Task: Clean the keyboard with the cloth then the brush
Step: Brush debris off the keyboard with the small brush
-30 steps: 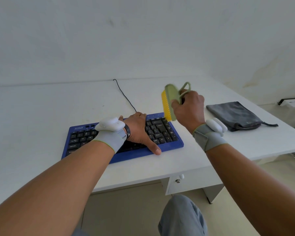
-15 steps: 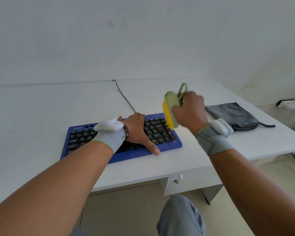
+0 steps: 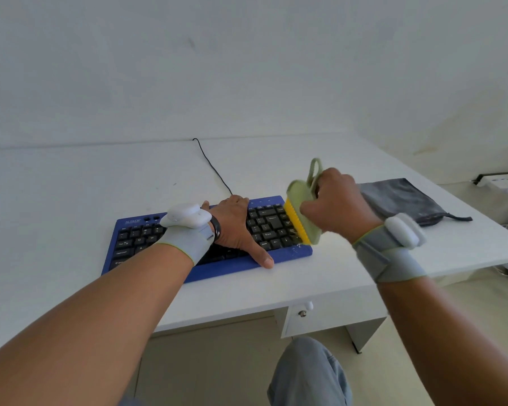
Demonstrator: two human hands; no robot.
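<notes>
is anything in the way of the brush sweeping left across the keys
Yes: the left hand rests flat on the middle of the keyboard, left of the brush gripped by the right hand.

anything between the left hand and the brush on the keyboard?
Head view: only bare black keys of the keyboard lie between the left hand and the brush, which the right hand grips at the keyboard's right end.
</notes>
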